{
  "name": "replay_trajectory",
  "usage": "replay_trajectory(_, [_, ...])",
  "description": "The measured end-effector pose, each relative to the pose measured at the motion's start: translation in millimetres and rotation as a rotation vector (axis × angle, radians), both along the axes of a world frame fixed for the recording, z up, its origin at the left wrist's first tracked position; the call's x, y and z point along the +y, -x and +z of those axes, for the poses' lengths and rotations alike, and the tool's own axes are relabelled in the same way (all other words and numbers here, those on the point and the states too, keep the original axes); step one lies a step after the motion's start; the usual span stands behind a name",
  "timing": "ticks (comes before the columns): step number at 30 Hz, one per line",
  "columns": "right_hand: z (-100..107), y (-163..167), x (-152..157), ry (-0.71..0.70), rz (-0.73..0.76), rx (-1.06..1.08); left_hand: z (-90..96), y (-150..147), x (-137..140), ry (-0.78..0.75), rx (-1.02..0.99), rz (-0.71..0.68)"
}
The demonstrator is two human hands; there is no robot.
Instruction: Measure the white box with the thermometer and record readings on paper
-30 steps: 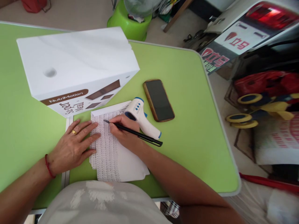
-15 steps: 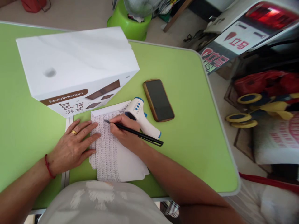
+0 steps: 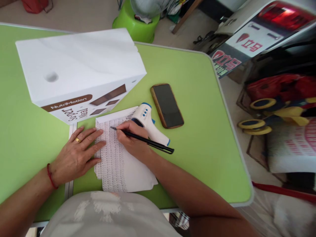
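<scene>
A black pen is gripped by my right hand, its tip on or just above a sheet of paper filled with rows of small handwriting. The sheet lies on other papers, and its right part is blank. My left hand, with a gold ring and a red string bracelet, lies flat, fingers spread, fingertips on the paper's left edge. Just beyond my right hand rests a white and blue infrared thermometer, partly hidden by that hand. A phone in a brown case lies beyond it, screen dark.
A large white box marked NutriMotion stands on the green table, behind the papers. Past the table are a green stool, a white machine with a red light, yellow-wheeled objects and a white sack.
The pen's back end has tipped very slightly down and right in my right hand. My left hand, the papers, thermometer and phone stay where they were.
</scene>
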State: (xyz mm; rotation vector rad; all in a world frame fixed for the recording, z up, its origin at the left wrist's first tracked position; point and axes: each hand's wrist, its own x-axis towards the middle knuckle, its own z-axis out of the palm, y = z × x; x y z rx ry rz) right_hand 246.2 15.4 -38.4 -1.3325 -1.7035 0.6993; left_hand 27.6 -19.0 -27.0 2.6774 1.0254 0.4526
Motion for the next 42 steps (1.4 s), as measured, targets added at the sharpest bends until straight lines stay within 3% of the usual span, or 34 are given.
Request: replay_trajectory(42, [-2.9,-0.8,-0.3,0.029,-0.064,-0.05,0.5,0.2,0.6,0.028,-0.027,0.002])
